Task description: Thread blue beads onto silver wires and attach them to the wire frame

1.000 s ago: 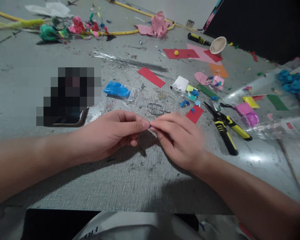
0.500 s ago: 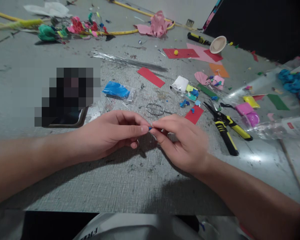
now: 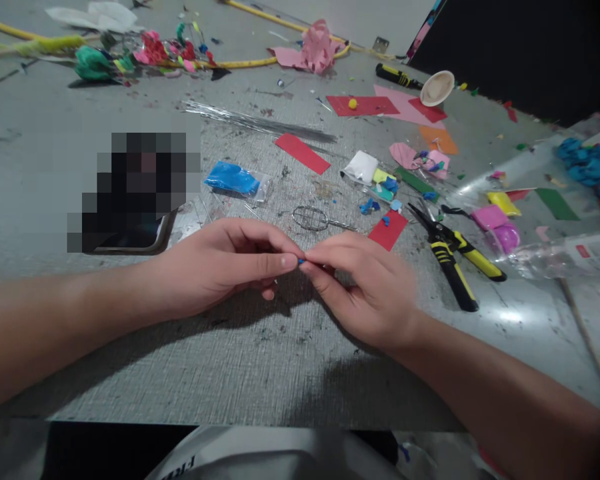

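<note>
A tiny blue piece of modelling clay (image 3: 301,261) is pinched between the fingertips of both hands, mostly covered by them. My left hand (image 3: 240,259) grips it from the left between thumb and forefinger, its other fingers curled beneath. From the right, my right hand (image 3: 363,283) holds it with thumb and fingers drawn together. Just beyond the fingertips lies a wire shape like a small racket (image 3: 311,218), with an oval head and crossed wires. A clear packet of blue clay (image 3: 233,179) rests behind my left hand.
Yellow-and-black pliers (image 3: 447,250) lie open at the right, near a clear plastic bottle (image 3: 555,257). A red paper strip (image 3: 303,153), a bundle of thin wires (image 3: 260,122) and clay packets (image 3: 363,167) are farther back. A phone (image 3: 140,227), partly pixelated, is at the left.
Both hands stay together at nearly the same spot, with only slight finger shifts around the blue clay. The things on the table have not moved.
</note>
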A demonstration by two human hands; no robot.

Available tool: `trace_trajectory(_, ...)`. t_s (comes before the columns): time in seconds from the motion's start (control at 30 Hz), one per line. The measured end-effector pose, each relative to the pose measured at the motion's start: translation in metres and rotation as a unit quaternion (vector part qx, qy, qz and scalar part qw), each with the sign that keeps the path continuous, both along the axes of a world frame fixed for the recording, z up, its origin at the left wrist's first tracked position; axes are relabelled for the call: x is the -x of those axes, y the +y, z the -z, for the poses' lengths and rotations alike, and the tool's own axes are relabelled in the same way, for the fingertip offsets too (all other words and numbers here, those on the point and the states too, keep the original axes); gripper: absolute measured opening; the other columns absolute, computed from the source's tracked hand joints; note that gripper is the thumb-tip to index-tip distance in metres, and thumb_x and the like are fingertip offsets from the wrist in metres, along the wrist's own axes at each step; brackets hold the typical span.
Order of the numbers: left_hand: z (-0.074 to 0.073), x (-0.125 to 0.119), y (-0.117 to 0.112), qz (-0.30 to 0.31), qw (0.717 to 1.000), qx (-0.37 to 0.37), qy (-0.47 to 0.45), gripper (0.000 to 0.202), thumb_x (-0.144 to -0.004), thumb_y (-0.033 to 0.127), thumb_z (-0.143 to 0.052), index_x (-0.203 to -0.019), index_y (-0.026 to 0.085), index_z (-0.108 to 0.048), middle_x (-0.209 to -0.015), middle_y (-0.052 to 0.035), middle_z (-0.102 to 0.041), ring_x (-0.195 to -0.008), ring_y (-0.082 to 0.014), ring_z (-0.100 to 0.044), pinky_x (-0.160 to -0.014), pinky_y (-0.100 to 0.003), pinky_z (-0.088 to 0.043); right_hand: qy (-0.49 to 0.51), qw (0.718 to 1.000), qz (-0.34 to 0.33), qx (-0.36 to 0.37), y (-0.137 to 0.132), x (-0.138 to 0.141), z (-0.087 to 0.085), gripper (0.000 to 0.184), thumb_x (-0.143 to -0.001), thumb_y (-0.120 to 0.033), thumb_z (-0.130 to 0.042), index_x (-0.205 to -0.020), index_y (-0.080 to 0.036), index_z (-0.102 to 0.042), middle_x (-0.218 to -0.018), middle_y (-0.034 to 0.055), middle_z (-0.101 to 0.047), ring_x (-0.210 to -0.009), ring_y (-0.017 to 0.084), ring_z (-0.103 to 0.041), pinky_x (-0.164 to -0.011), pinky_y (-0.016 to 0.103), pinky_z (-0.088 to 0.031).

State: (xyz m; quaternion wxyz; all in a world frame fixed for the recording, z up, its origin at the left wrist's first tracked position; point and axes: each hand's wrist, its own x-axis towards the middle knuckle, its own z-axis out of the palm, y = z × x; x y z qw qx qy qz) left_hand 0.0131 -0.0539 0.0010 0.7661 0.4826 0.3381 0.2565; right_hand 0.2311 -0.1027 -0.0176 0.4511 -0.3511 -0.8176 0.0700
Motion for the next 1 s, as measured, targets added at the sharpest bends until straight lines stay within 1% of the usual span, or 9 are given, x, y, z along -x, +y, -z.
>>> trace_trajectory(0.23,-0.003,0.002,0.002,0.012,0.998,-0.048,0.033,0.011,-0.082,0.03,-0.093,-0.085,0.021,-0.087,-0.08,-0.0031,-0.076,-0.062,-0.0109,-0.062,-0.055,-0.018,-0.055,0.016,1.0,0.003,-0.011,-0.001,-0.001,0.003,0.019,-0.101,-0.019,-0.072,-0.118,-0.027,-0.072,-0.099,0.0019,-0.082,-0.088,0.017,-0.078,-0.08,0.032,-0.065)
trace_trajectory(0.43,-0.008,0.004,0.003,0.035,0.994,-0.09,0.054,0.009,-0.083,0.03,-0.091,-0.086,0.022,-0.088,-0.078,-0.0039,-0.075,-0.064,-0.0126,-0.065,-0.056,-0.019,-0.055,0.017,1.0,-0.003,-0.024,-0.001,0.0,0.003,0.017,-0.1,-0.02,-0.073,-0.116,-0.024,-0.072,-0.096,0.0036,-0.08,-0.086,0.018,-0.077,-0.075,0.032,-0.065)
trace_trajectory(0.53,-0.01,0.005,0.003,0.054,0.993,-0.088,0.056,0.009,-0.085,0.03,-0.089,-0.085,0.021,-0.088,-0.078,-0.0038,-0.075,-0.061,-0.0117,-0.064,-0.057,-0.02,-0.056,0.011,0.999,0.004,-0.038,-0.002,0.0,0.002,0.014,-0.1,-0.021,-0.074,-0.113,-0.024,-0.071,-0.095,0.0037,-0.08,-0.082,0.017,-0.076,-0.07,0.032,-0.064)
trace_trajectory(0.63,-0.01,0.004,0.003,0.069,0.994,-0.072,0.049,0.01,-0.086,0.03,-0.089,-0.085,0.02,-0.087,-0.079,-0.0043,-0.075,-0.059,-0.0113,-0.063,-0.058,-0.021,-0.057,0.005,0.999,-0.002,-0.045,-0.003,0.0,0.0,0.014,-0.1,-0.02,-0.075,-0.112,-0.023,-0.071,-0.094,0.0038,-0.078,-0.08,0.016,-0.074,-0.069,0.031,-0.064)
trace_trajectory(0.77,-0.008,0.003,0.001,0.064,0.996,-0.05,0.029,0.011,-0.086,0.031,-0.089,-0.084,0.02,-0.087,-0.081,-0.0048,-0.074,-0.059,-0.0112,-0.062,-0.058,-0.022,-0.058,0.002,0.999,0.001,-0.046,-0.003,-0.001,0.0,0.014,-0.099,-0.02,-0.076,-0.112,-0.025,-0.072,-0.094,0.0033,-0.078,-0.082,0.017,-0.073,-0.071,0.032,-0.063)
trace_trajectory(0.83,-0.007,0.003,0.001,0.062,0.996,-0.058,0.029,0.012,-0.087,0.031,-0.088,-0.083,0.02,-0.086,-0.08,-0.0044,-0.074,-0.06,-0.0112,-0.061,-0.058,-0.023,-0.058,0.002,0.999,0.011,-0.047,-0.003,-0.002,0.001,0.013,-0.099,-0.024,-0.077,-0.111,-0.026,-0.072,-0.094,0.0028,-0.078,-0.079,0.017,-0.072,-0.07,0.032,-0.062)
trace_trajectory(0.9,-0.007,0.004,0.004,0.071,0.992,-0.092,0.047,0.013,-0.089,0.032,-0.086,-0.083,0.02,-0.086,-0.079,-0.0042,-0.074,-0.061,-0.0119,-0.061,-0.059,-0.023,-0.057,0.004,0.999,0.024,-0.045,-0.002,-0.002,0.003,0.012,-0.099,-0.03,-0.078,-0.109,-0.026,-0.072,-0.092,0.003,-0.077,-0.075,0.016,-0.07,-0.067,0.032,-0.061)
trace_trajectory(0.93,-0.007,0.005,0.006,0.075,0.987,-0.126,0.062,0.013,-0.09,0.032,-0.085,-0.085,0.021,-0.086,-0.079,-0.0044,-0.074,-0.063,-0.0126,-0.062,-0.06,-0.023,-0.057,0.007,0.999,0.033,-0.043,-0.002,-0.002,0.004,0.013,-0.099,-0.033,-0.078,-0.107,-0.025,-0.072,-0.091,0.0032,-0.077,-0.073,0.016,-0.069,-0.065,0.032,-0.06)
trace_trajectory(1.0,-0.005,0.008,0.011,0.096,0.964,-0.228,0.096,0.01,-0.091,0.031,-0.083,-0.088,0.023,-0.087,-0.082,-0.0053,-0.075,-0.069,-0.0145,-0.066,-0.065,-0.023,-0.057,0.02,0.998,0.053,-0.039,-0.001,-0.002,0.006,0.013,-0.1,-0.036,-0.076,-0.105,-0.025,-0.072,-0.088,0.0034,-0.076,-0.072,0.017,-0.068,-0.064,0.033,-0.06)
